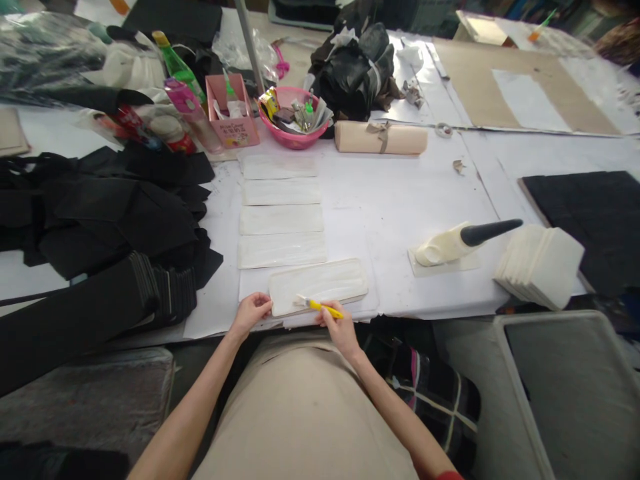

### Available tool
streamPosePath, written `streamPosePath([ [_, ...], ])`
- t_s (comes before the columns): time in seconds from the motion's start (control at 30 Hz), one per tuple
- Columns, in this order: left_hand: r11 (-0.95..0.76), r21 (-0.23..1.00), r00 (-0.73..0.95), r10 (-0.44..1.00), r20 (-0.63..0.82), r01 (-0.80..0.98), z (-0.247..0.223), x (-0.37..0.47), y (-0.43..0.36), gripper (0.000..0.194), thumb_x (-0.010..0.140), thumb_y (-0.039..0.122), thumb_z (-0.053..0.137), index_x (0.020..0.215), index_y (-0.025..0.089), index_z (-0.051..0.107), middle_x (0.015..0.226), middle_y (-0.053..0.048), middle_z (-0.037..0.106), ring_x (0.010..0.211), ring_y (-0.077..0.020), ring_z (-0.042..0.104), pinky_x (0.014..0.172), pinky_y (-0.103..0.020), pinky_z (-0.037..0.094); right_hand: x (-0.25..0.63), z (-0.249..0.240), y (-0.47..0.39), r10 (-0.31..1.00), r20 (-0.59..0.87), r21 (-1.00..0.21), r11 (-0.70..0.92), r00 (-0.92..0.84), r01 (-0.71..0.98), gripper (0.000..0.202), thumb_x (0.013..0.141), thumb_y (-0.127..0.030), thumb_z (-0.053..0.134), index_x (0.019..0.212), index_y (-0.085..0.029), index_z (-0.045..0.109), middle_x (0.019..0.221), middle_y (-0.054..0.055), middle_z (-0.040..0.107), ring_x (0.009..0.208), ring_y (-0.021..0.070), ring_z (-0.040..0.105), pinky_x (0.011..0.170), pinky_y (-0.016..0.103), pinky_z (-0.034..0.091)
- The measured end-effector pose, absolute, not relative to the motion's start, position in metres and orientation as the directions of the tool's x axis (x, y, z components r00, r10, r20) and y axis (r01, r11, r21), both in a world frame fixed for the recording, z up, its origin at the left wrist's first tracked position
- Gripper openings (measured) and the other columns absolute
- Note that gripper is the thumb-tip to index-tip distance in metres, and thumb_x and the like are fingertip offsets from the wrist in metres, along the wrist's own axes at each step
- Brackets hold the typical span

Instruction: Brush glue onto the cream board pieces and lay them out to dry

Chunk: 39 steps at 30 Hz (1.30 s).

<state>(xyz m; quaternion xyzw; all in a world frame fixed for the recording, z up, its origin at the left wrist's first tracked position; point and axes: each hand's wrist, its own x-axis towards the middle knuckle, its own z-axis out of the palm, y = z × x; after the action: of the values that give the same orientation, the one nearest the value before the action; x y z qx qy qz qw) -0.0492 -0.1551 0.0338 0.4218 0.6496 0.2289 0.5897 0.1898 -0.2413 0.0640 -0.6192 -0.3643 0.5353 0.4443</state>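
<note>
My right hand grips a small brush with a yellow handle, its bristles on the white rectangular panel with rounded corners. My left hand pinches the panel's near left corner between thumb and fingers. Beyond the panel, several thin white strips lie in a column on the paper-covered table. Off to the right stands a cream-coloured bottle-like container with a black nozzle, tilted over a small pale sheet.
Black cut pieces are heaped at the left. A stack of white pieces stands at the table's right front edge, beside a black panel stack. Farther back are a pink bowl, a pink box and a tied beige roll.
</note>
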Motion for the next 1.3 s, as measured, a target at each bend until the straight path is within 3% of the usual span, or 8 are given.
streamPosePath([
  [0.13,0.532,0.798,0.047,0.824,-0.565,0.283,0.032,-0.05,-0.155,0.025,0.058,0.035,0.068,0.07,0.016,0.057,0.05,0.003,0.058,0.045,-0.0105,0.049,0.046,-0.023,0.04,0.218,0.078,-0.251,0.9,-0.249,-0.943,-0.309,0.358,0.122,0.023,0.089,-0.04,0.052,0.1,-0.02,0.059,0.073,0.002,0.067,0.067,0.0186,0.068,0.064,0.03,0.055],
  [0.37,0.507,0.809,0.096,0.827,-0.554,0.299,0.03,-0.051,-0.154,0.027,0.061,0.037,0.069,0.071,0.015,0.057,0.052,0.002,0.06,0.048,-0.011,0.052,0.048,-0.023,0.041,0.17,0.079,-0.239,0.972,-0.228,-0.968,-0.22,-0.059,0.125,0.018,0.092,-0.033,0.049,0.101,-0.022,0.061,0.072,-0.001,0.068,0.069,0.016,0.067,0.069,0.028,0.053],
  [0.63,0.485,0.818,0.106,0.837,-0.536,0.309,0.029,-0.052,-0.155,0.027,0.062,0.038,0.069,0.071,0.015,0.057,0.052,0.003,0.058,0.047,-0.0106,0.05,0.048,-0.023,0.041,0.227,0.067,-0.26,0.873,-0.334,-0.933,-0.36,0.355,0.006,0.028,0.089,-0.043,0.052,0.101,-0.018,0.059,0.073,0.003,0.069,0.066,0.0189,0.069,0.059,0.028,0.056],
  [0.8,0.475,0.814,0.108,0.839,-0.534,0.334,0.027,-0.054,-0.154,0.027,0.064,0.039,0.069,0.072,0.015,0.057,0.053,0.002,0.059,0.048,-0.0107,0.05,0.049,-0.023,0.041,0.281,0.084,-0.272,0.748,-0.224,-0.933,-0.351,0.625,0.085,0.028,0.088,-0.043,0.055,0.096,-0.017,0.059,0.073,0.003,0.069,0.066,0.0191,0.069,0.063,0.031,0.057],
  [0.9,0.466,0.813,0.119,0.838,-0.532,0.348,0.026,-0.056,-0.154,0.028,0.065,0.04,0.069,0.072,0.015,0.057,0.053,0.002,0.059,0.049,-0.0108,0.05,0.05,-0.023,0.041,0.277,0.095,-0.27,0.772,-0.14,-0.944,-0.293,0.62,0.152,0.025,0.089,-0.04,0.054,0.099,-0.018,0.059,0.078,0.003,0.068,0.071,0.0181,0.069,0.067,0.03,0.057],
  [1.1,0.469,0.808,0.121,0.834,-0.538,0.357,0.024,-0.058,-0.155,0.029,0.067,0.041,0.069,0.074,0.016,0.057,0.054,0.003,0.058,0.05,-0.0107,0.051,0.052,-0.023,0.04,0.249,0.074,-0.249,0.921,-0.215,-0.963,-0.256,0.324,0.088,0.024,0.09,-0.039,0.052,0.1,-0.02,0.06,0.073,0.002,0.069,0.068,0.0181,0.069,0.064,0.029,0.057],
  [1.2,0.464,0.809,0.123,0.836,-0.534,0.362,0.024,-0.057,-0.155,0.029,0.067,0.042,0.069,0.074,0.016,0.057,0.054,0.003,0.058,0.05,-0.0106,0.05,0.052,-0.023,0.04,0.276,0.061,-0.244,0.847,-0.196,-0.956,-0.278,0.495,0.097,0.026,0.089,-0.041,0.052,0.099,-0.018,0.059,0.073,0.002,0.069,0.066,0.0187,0.069,0.061,0.03,0.056],
  [1.3,0.462,0.805,0.115,0.838,-0.534,0.372,0.025,-0.056,-0.155,0.03,0.066,0.042,0.069,0.074,0.016,0.057,0.054,0.003,0.058,0.049,-0.011,0.051,0.052,-0.024,0.041,0.302,0.062,-0.245,0.733,-0.08,-0.946,-0.269,0.676,0.18,0.026,0.089,-0.041,0.052,0.1,-0.018,0.057,0.076,0.003,0.068,0.068,0.0182,0.069,0.063,0.03,0.056],
])
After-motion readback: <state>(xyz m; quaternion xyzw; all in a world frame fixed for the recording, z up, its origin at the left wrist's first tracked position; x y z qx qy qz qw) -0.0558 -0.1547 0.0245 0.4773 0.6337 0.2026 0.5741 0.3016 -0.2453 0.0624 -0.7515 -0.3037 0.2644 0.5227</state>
